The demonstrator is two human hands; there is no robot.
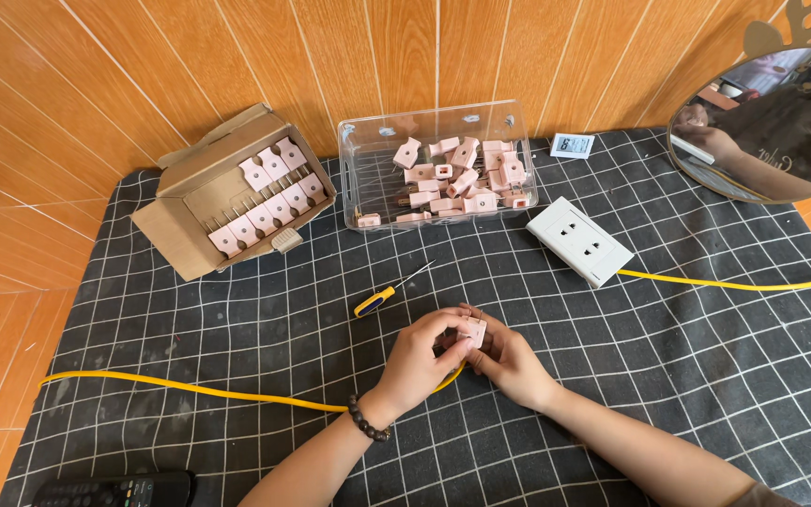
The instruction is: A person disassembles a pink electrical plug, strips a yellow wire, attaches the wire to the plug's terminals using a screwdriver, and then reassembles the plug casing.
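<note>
A cardboard box point(201, 221) of pink plugs, a clear tub point(436, 167), a screwdriver point(379, 298), a white socket block point(579, 240), a round mirror point(770, 122)

Open brown cardboard box point(201, 208) back left; small white screen point(572, 145) behind.

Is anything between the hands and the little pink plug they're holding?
No. Both the left hand and the right hand are already closed around the pink plug, fingers touching it directly. The screwdriver lies just beyond the hands on the cloth, off to the side and not in the way.
</note>
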